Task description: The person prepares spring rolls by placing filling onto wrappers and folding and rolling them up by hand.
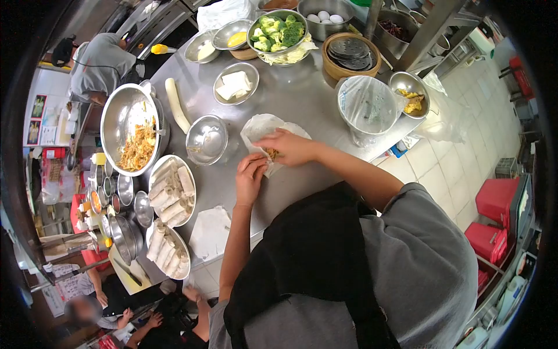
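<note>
A thin white spring roll wrapper (pixel 253 129) lies on the steel table with a small heap of brownish shredded filling (pixel 271 153) on it. My right hand (pixel 286 144) bends over the filling, its fingers closed on the wrapper. At the near left edge, my left hand (pixel 250 172) pinches the wrapper with fingers together. Left of my hands stand an oval plate of rolled spring rolls (pixel 168 195) and a second plate of them (pixel 167 251). A stack of flat wrappers (pixel 210 232) rests beside my left forearm.
A large steel bowl (pixel 110 125) holds more shredded filling. Nearby are a small steel bowl (pixel 200 157), a long pale vegetable (pixel 175 106), a bowl of white blocks (pixel 235 85), broccoli (pixel 278 34) and a plastic-lined bin (pixel 367 104). Other people work at left.
</note>
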`<action>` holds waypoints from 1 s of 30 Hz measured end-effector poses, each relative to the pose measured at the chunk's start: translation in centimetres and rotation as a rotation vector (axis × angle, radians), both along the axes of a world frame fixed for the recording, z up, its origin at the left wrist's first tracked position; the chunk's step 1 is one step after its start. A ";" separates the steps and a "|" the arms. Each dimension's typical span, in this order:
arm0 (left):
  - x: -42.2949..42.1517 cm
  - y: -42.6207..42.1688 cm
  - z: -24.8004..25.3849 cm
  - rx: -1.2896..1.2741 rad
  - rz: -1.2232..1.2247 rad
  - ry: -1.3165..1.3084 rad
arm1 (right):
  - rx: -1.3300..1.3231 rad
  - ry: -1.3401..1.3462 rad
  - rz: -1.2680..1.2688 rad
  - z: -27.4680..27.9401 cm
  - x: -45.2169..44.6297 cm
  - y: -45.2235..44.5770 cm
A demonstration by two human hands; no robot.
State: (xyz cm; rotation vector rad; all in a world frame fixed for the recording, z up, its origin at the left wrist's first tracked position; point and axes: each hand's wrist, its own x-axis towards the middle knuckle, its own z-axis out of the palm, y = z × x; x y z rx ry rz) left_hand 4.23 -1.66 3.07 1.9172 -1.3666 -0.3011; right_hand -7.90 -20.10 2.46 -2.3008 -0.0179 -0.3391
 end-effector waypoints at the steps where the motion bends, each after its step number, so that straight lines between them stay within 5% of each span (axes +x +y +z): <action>1: 0.1 -0.2 -0.1 -0.015 -0.019 -0.044 | 0.028 -0.015 -0.040 0.0 -0.4 -0.8; 3: 0.5 -0.5 -0.3 -0.047 -0.058 -0.131 | 0.084 -0.045 -0.122 0.4 -1.1 -2.6; 6: 0.2 -0.9 -0.3 -0.036 -0.010 0.041 | 0.054 0.247 -0.445 1.2 -2.7 -4.2; 12: 0.1 -1.2 0.0 -0.027 -0.030 0.032 | -0.226 0.401 -0.818 0.7 -3.6 -1.8; 18: 0.3 -1.2 -0.8 -0.019 -0.019 0.123 | 0.027 0.553 -0.718 -0.5 -3.1 -1.7; 24: 0.0 -1.5 -1.1 -0.030 0.015 0.030 | 0.144 0.430 -0.688 -0.5 -3.1 -1.9; 27: -0.4 -1.7 -1.5 -0.057 0.076 0.043 | 0.312 0.176 -0.649 -1.5 -2.5 -1.4; 30: -0.4 -1.8 -1.7 -0.052 0.073 0.014 | 0.191 -0.055 -0.608 -0.8 -1.8 0.3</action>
